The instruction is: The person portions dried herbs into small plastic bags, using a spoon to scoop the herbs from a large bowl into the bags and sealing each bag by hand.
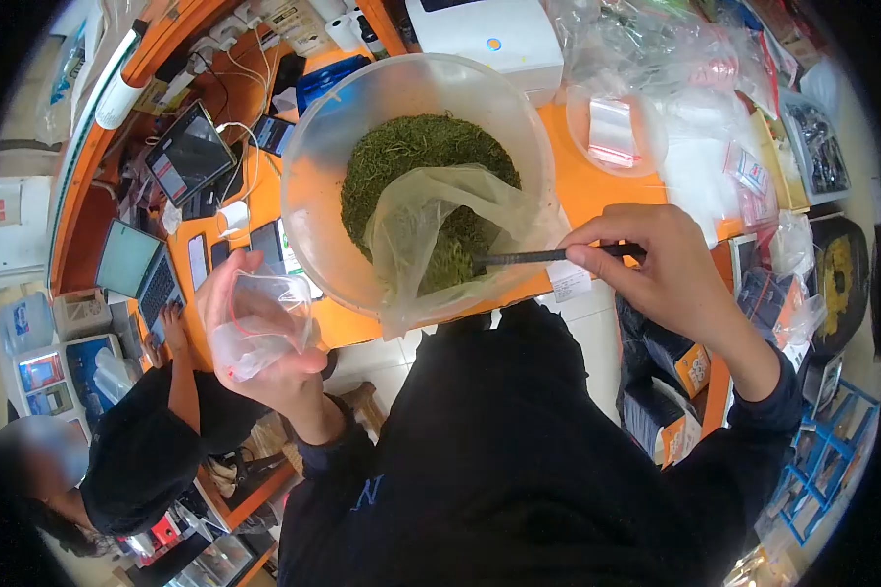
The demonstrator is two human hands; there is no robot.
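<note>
My right hand (636, 259) is closed on the dark handle of a spoon (529, 257). The handle's far end reaches into a clear plastic bag (406, 210) lying over the near side of a large translucent bowl (308, 196); the spoon's head is hidden among the green bits. Dried green herbs (431, 147) are heaped in the bowl, with more showing inside the bag. To the left of the bowl, my left hand (264, 342) holds a small clear zip bag (264, 318) with a red line at its mouth, fingers wrapped round it.
A second, smaller translucent tub (646, 108) with small bags in it stands right of the bowl. A white box (485, 44) is behind. Phones, a tablet (191, 152) and a laptop (142, 269) lie left, where another person (137, 440) sits typing. Plastic bags (675, 49) crowd the back right.
</note>
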